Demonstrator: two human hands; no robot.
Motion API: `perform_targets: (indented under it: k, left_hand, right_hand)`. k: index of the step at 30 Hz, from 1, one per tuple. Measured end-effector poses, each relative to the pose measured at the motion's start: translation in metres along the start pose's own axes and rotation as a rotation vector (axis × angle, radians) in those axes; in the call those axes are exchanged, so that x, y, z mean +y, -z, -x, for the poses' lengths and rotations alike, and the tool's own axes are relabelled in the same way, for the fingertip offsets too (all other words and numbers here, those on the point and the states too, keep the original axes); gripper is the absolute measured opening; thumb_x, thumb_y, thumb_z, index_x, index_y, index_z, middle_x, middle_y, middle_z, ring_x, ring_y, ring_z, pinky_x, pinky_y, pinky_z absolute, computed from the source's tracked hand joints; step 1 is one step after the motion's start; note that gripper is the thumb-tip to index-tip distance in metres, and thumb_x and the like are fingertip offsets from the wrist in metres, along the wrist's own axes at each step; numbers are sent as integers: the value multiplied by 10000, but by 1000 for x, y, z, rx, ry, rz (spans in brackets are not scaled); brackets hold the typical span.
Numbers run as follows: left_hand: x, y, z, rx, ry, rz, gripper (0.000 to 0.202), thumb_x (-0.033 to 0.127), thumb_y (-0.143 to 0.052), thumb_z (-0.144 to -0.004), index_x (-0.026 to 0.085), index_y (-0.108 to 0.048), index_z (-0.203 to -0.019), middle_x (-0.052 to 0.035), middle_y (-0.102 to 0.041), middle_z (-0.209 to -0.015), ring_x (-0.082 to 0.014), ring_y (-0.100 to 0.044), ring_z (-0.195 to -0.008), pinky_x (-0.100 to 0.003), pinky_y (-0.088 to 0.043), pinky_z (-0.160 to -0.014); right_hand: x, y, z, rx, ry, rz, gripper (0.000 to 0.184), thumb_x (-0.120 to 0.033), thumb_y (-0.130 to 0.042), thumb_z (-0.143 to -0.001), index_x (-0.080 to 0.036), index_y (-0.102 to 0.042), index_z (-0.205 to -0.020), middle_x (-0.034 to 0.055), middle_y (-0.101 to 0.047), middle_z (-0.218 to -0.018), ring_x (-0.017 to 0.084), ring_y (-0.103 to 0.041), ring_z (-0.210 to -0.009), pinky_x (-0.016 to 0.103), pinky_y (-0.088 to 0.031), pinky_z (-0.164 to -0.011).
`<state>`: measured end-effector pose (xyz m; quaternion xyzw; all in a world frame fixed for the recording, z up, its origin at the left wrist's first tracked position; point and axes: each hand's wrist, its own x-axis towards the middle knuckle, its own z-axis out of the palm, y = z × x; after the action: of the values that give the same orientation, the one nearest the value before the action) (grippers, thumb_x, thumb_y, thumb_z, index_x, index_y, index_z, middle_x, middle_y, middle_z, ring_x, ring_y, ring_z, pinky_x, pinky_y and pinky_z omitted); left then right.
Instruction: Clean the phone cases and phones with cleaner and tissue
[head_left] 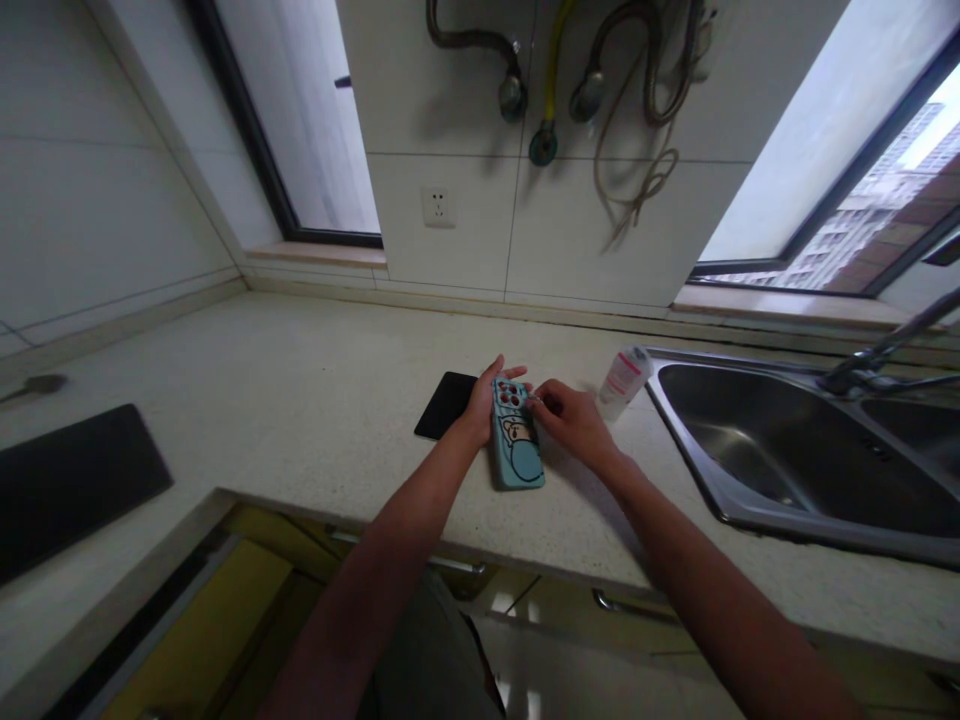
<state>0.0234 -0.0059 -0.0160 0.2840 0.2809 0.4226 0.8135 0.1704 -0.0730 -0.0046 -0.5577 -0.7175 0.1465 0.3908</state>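
Observation:
A phone in a light-blue cartoon case lies back-up on the speckled countertop. My left hand grips its upper left edge, fingers curled over the top by the camera lenses. My right hand is closed in a pinch at the phone's upper right corner, holding something too small to make out. A flat black square lies just left of my left hand, partly hidden by it. A small white bottle with a pink label lies tilted just right of my right hand.
A steel sink with a tap fills the right side. A black hob is set in the counter at far left. Hoses and a wall socket are on the tiled wall behind. Cabinet fronts lie below the counter edge.

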Motion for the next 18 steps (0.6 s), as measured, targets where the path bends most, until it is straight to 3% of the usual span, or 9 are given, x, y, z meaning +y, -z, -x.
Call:
perform_targets:
  k: [4,7,9,11,13,18]
  left_hand:
    - [-6,-3,2,131,-103,-98,463,554,-635,-836,186,-568,-1110,25,-505,-721,-88,-517,-524,-233,-456,-549]
    - [-14,-3,0,90,-167,-234,599,687,-651,-763,209,-564,-1114,5,-524,-772,-128,-559,-648,-264,-488,-621]
    - [-20,-2,-2,62,-292,-366,681,731,-682,-700,202,-574,-1114,-28,-571,-850,-176,-597,-799,-297,-502,-735]
    - [-25,-1,-4,44,-419,-510,716,674,-770,-642,192,-579,-1135,-71,-612,-1000,-223,-597,-978,-327,-478,-873]
    - [-29,-1,-4,38,-461,-613,723,588,-823,-631,189,-570,-1178,-109,-609,-1128,-255,-573,-1084,-354,-450,-946]
    - [-28,0,-4,96,-503,-713,518,378,-807,-705,196,-596,-1142,-117,-607,-1165,-259,-568,-1098,-375,-429,-975]
  right_hand:
    - [-9,-11,3,120,-55,-258,269,-452,-541,-878,-211,-532,-759,-30,-519,-622,128,-462,-565,263,-337,-556]
    - [-14,-10,1,227,-133,-446,289,-476,-554,-862,-219,-511,-737,-39,-488,-617,123,-436,-559,260,-343,-545]
    - [-16,-6,0,259,-155,-507,309,-487,-564,-846,-224,-496,-699,-50,-438,-592,119,-398,-547,259,-334,-536]
    - [-15,-3,-2,277,-162,-539,314,-485,-577,-829,-223,-496,-675,-53,-420,-592,118,-383,-553,259,-336,-540]
    - [-11,-1,-3,315,-171,-562,308,-474,-585,-818,-222,-494,-666,-50,-430,-607,119,-392,-567,260,-348,-551]
    - [0,-4,-5,434,-228,-583,295,-434,-604,-814,-224,-469,-657,-56,-432,-595,116,-400,-555,256,-349,-534]
